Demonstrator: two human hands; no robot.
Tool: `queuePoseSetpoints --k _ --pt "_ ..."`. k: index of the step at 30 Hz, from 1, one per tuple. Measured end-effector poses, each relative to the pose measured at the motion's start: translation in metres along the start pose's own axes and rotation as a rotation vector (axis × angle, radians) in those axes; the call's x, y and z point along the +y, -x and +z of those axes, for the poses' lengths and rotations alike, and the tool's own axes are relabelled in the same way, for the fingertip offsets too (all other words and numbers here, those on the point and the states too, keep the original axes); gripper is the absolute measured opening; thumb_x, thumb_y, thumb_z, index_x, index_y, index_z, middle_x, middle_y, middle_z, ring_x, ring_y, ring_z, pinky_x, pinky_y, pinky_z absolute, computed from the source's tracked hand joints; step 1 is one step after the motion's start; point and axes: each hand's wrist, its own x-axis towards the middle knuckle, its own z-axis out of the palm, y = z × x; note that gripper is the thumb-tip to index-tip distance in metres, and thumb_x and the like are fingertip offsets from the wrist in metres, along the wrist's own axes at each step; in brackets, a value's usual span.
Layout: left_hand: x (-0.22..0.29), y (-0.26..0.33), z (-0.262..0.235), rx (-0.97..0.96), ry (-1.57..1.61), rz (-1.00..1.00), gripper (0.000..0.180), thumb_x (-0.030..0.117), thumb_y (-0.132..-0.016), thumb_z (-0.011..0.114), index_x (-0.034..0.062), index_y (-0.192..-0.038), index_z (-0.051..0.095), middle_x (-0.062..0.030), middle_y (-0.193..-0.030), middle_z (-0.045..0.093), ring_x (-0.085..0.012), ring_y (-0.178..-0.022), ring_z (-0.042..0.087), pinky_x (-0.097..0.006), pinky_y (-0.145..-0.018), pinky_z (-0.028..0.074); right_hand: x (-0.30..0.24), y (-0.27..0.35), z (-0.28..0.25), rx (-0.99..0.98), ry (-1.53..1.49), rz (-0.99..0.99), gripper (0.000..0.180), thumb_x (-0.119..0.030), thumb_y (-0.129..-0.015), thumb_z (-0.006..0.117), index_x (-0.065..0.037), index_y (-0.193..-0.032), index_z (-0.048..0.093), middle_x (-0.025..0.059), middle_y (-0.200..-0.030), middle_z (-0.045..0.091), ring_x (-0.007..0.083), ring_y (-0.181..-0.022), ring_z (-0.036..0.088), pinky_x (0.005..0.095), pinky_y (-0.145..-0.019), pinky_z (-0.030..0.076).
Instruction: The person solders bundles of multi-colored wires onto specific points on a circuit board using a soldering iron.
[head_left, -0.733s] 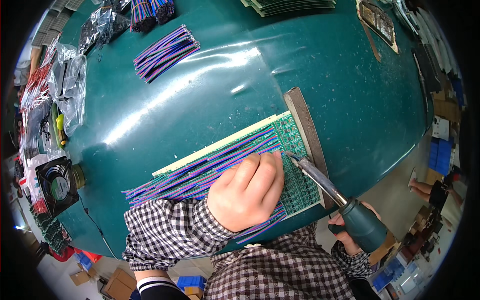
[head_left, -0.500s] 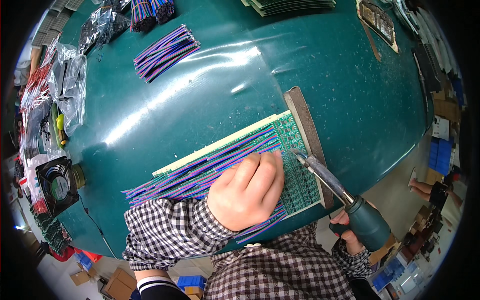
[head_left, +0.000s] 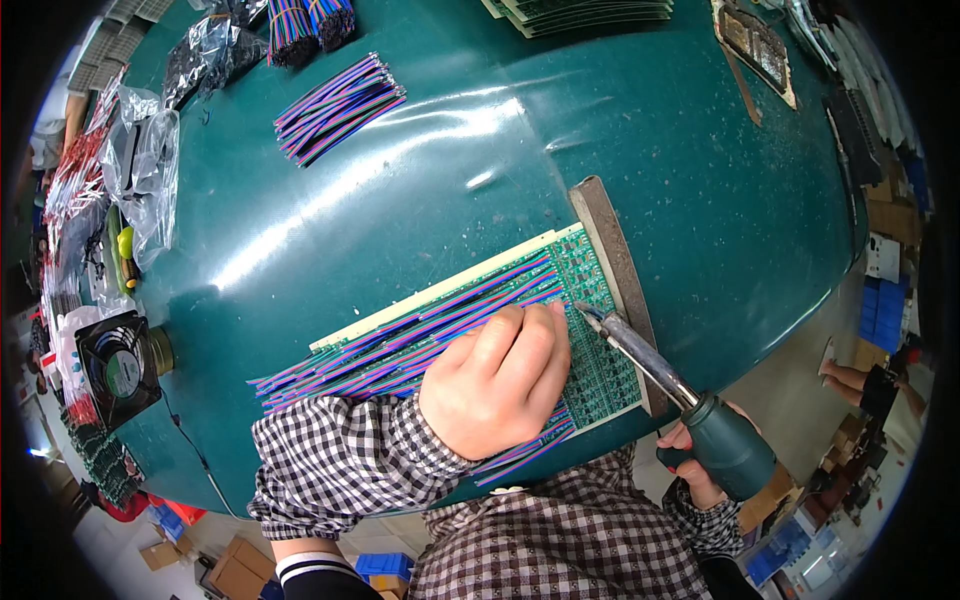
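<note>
A green circuit board panel (head_left: 590, 330) — flat, rectangular, gridded with small repeated units — is laid at a slant on the glossy teal worktop (head_left: 420, 190), near its front edge. Rows of thin multicoloured wires (head_left: 400, 345) in red, blue, purple and green are spread across the panel, their loose ends fanned out past its left end. The left hand (head_left: 495, 380) is pressed flat on these wires, the fingers (head_left: 530, 330) curled down with their tips at the panel's middle; nothing is gripped, the wires are only pinned beneath the palm. A soldering iron (head_left: 680, 400) is held in the right hand (head_left: 695, 465), whose fingers are wrapped fully around the thick dark-green handle below the worktop's edge; the slim metal shaft is slanted up to the left and its tip is met by the panel just beside the left fingertips. A worn grey strip (head_left: 610, 260), long and narrow, is set against the panel's right end. Farther back, a loose bundle of the same striped wires (head_left: 335, 105) is seen, and crinkled clear plastic bags (head_left: 150, 170) are heaped at the left rim, near a small black square fan (head_left: 118, 368).
</note>
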Motion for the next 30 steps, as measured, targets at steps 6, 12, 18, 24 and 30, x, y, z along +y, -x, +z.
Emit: queuePoseSetpoints --k 6,12,18,24,30 --pt "-0.001 0.000 0.003 0.031 -0.017 0.032 0.031 0.010 -0.078 0.071 -0.0025 -0.106 0.075 -0.0077 -0.104 0.066 -0.0191 -0.094 0.065 -0.027 -0.074 0.051 0.000 0.000 0.001 0.003 -0.001 0.007 0.045 -0.048 -0.080 0.090 -0.007 -0.095 0.080 0.0046 -0.086 0.078 0.0243 -0.078 0.073 0.0376 -0.075 0.057" --pt "0.001 -0.001 0.001 0.020 0.006 0.000 0.037 0.008 -0.074 0.073 -0.0021 -0.109 0.077 -0.0085 -0.102 0.067 -0.0197 -0.090 0.069 -0.029 -0.074 0.057 0.017 0.012 -0.005 0.013 -0.014 -0.021 0.044 -0.046 -0.082 0.090 -0.007 -0.098 0.079 0.0043 -0.086 0.078 0.0234 -0.079 0.074 0.0382 -0.075 0.057" --pt "-0.001 0.002 0.005 0.050 -0.017 0.022 0.034 0.011 -0.074 0.070 -0.0025 -0.105 0.075 -0.0077 -0.104 0.066 -0.0198 -0.094 0.066 -0.027 -0.076 0.052 0.036 0.026 -0.014 -0.115 -0.063 0.034 0.071 -0.050 -0.089 0.084 0.007 -0.123 0.058 0.0090 -0.095 0.066 0.0249 -0.090 0.068 0.0401 -0.078 0.061" --pt "0.001 -0.001 -0.001 0.016 -0.013 0.003 0.038 0.010 -0.075 0.071 -0.0019 -0.111 0.077 -0.0082 -0.104 0.067 -0.0198 -0.091 0.069 -0.029 -0.074 0.057 0.027 0.000 -0.003 0.067 -0.801 0.090 0.074 -0.036 -0.090 0.085 0.010 -0.137 0.051 0.0124 -0.099 0.067 0.0293 -0.082 0.070 0.0434 -0.073 0.065" --pt "-0.002 -0.001 0.006 0.035 -0.001 0.022 0.040 0.011 -0.076 0.070 -0.0020 -0.113 0.075 -0.0086 -0.106 0.067 -0.0193 -0.092 0.067 -0.028 -0.074 0.057 0.044 -0.078 -0.013 0.104 -1.145 -0.045 0.066 -0.053 -0.109 0.050 0.008 -0.133 0.046 0.0060 -0.084 0.054 0.0176 -0.077 0.057 0.0303 -0.056 0.061"
